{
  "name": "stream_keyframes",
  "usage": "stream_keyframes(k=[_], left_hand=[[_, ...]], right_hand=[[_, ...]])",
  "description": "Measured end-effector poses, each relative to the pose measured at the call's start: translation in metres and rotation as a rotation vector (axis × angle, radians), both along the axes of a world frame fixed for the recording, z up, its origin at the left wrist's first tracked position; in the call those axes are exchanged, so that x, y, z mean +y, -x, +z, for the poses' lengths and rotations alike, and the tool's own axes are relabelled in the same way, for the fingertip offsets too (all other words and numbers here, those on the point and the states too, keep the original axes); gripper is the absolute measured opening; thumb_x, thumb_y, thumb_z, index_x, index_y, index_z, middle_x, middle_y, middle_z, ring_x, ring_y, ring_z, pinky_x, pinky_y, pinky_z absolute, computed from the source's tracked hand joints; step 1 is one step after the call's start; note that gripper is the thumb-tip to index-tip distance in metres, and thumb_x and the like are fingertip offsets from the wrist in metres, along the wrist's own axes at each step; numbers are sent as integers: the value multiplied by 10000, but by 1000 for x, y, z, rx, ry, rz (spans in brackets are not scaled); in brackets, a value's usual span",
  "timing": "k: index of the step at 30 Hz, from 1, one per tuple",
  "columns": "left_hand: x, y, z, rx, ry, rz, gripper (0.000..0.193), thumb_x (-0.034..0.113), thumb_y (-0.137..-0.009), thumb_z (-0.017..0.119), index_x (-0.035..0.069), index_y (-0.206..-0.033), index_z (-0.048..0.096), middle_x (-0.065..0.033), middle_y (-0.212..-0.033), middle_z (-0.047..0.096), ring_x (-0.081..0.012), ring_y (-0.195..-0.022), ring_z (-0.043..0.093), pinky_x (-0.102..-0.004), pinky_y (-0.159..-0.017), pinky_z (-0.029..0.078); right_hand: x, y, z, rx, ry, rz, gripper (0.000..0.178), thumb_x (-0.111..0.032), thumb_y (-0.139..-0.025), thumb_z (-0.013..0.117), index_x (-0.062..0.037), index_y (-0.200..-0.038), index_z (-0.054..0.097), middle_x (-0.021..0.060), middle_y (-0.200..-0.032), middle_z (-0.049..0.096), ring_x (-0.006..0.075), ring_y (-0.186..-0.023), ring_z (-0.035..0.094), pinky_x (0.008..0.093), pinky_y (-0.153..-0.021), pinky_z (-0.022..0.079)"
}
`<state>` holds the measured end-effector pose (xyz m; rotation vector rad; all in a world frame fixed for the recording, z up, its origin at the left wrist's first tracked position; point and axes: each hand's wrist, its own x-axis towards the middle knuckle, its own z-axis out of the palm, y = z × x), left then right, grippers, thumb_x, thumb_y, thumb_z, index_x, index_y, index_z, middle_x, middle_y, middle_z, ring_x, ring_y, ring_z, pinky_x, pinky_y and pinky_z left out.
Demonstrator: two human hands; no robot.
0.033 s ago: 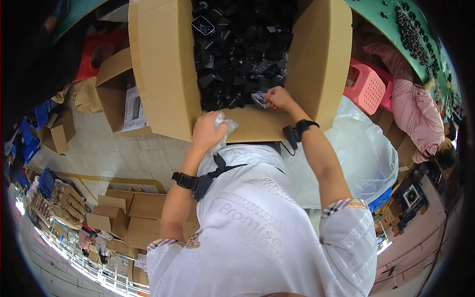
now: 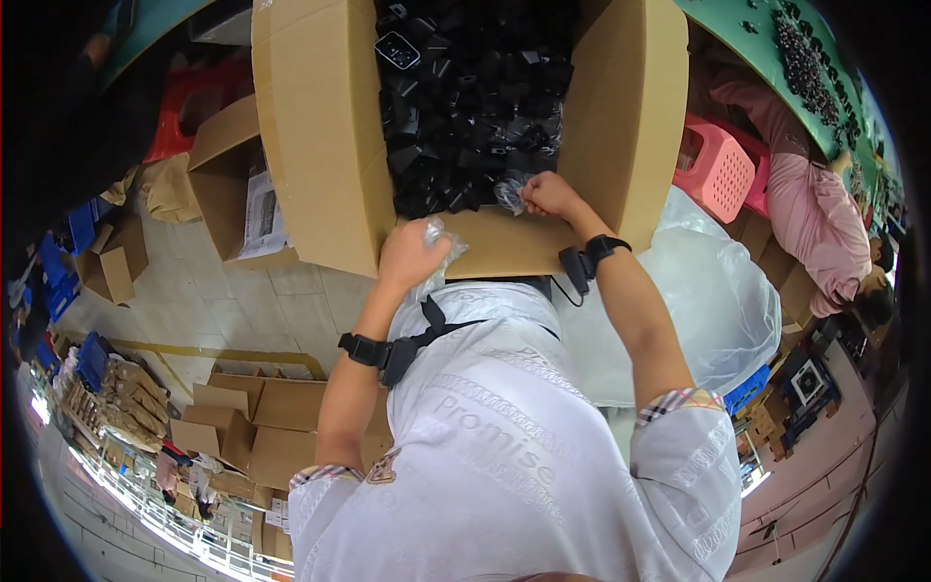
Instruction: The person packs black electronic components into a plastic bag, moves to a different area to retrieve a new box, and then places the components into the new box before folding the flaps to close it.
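The small clear plastic bag (image 2: 511, 189) sits at the near edge of the heap of black parts (image 2: 475, 107) inside the big open cardboard box (image 2: 320, 126), and the right hand (image 2: 549, 195) is closed on it, fingers pinched narrow around the crinkled film. The left hand (image 2: 412, 254) rests on the box's near flap, curled around a second clear bag (image 2: 436, 247) that bunches out from under the palm. Against the picture taken at the same instant nothing has shifted: both hands sit where they were and both bags remain in their grip, so the work stands at the same point, one bag at the parts and one held back at the rim. Both wrists carry black strapped bands (image 2: 587, 260). Around the box lie a large translucent plastic sack (image 2: 708, 301) to the right, a pink plastic stool (image 2: 718, 170) beyond it, and flattened cartons (image 2: 252, 417) on the tiled floor at left. The tall box flaps hem in the reach on both sides.
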<state>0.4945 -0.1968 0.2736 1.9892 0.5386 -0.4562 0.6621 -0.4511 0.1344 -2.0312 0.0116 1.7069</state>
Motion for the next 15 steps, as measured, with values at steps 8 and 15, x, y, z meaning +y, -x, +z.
stream_keyframes(k=[8, 15], left_hand=[[-35, -37, -56, 226, 85, -112, 485, 485, -830, 625, 14, -927, 692, -255, -860, 658, -446, -838, 625, -490, -738, 499], [-16, -18, -47, 161, -15, -51, 346, 342, -803, 640, 12, -895, 688, -241, -929, 657, -434, -881, 621, -485, -748, 493]], right_hand=[[32, 19, 80, 287, -411, -98, 246, -255, -965, 587, -61, -829, 654, -12, -678, 619, 62, -612, 547, 203, -572, 421], [13, 15, 36, 164, -147, -244, 198, -169, -910, 565, -14, -896, 688, 59, -806, 694, 118, -720, 657, 244, -624, 508]])
